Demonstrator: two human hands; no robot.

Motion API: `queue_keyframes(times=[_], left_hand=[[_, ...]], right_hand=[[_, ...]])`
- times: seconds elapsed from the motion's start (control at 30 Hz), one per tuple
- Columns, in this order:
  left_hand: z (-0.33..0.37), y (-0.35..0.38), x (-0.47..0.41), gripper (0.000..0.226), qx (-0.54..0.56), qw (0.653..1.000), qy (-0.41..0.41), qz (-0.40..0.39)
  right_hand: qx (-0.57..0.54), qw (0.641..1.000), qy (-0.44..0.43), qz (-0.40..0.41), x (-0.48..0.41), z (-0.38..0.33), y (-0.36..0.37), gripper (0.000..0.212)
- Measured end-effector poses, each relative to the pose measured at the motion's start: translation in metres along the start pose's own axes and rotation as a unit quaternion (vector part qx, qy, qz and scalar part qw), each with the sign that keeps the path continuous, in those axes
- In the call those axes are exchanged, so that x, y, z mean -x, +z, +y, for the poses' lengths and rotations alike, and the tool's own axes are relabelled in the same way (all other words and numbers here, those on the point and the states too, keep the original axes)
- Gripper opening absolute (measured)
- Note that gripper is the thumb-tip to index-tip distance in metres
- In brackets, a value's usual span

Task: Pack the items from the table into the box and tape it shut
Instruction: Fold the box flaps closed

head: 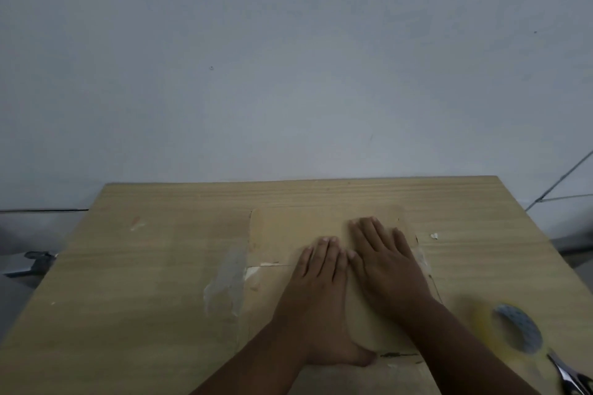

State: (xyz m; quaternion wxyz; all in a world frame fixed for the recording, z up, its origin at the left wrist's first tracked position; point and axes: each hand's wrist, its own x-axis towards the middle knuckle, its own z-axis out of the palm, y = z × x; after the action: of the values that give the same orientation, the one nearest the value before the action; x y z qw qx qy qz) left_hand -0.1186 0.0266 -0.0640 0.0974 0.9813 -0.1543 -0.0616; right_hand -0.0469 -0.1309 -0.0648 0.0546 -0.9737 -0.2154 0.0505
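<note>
Pressing the shut box on the counter, the left hand and right hand lie flat, gripping nothing; packing looks done, taping perhaps half-finished, the tape roll near right.

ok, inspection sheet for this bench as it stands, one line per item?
Surface: wooden table, scuffed.
Job's things: cardboard box, flaps down; tape roll and scissors to its right.
Clutter: crumpled clear tape left of box; white scrap.
Grippers: left hand and right hand flat on box top.
Cables: thin line, cable or seam, cannot tell.
Surroundings: grey wall; metal object past left edge.
</note>
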Motion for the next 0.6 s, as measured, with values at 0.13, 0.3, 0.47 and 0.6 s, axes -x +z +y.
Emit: queue_keyframes(times=[0.13, 0.3, 0.47, 0.6], left_hand=[[-0.001, -0.002, 0.001, 0.148, -0.008, 1.0, -0.003, -0.006], [-0.001, -0.005, -0.002, 0.148, -0.035, 0.999, 0.0, 0.0], [-0.003, 0.012, -0.007, 0.089, -0.051, 0.996, 0.002, 0.069], [0.008, 0.011, -0.014, 0.079, -0.071, 0.993, -0.044, 0.083]], right_hand=[[0.025, 0.998, 0.056, -0.004, 0.01, 0.006, -0.002, 0.092], [-0.005, 0.993, 0.119, -0.005, 0.008, 0.011, -0.006, 0.085], [-0.108, 0.99, 0.092, 0.027, 0.012, 0.027, -0.006, 0.064], [-0.186, 0.978, 0.094, 0.009, 0.028, 0.041, -0.013, 0.062]])
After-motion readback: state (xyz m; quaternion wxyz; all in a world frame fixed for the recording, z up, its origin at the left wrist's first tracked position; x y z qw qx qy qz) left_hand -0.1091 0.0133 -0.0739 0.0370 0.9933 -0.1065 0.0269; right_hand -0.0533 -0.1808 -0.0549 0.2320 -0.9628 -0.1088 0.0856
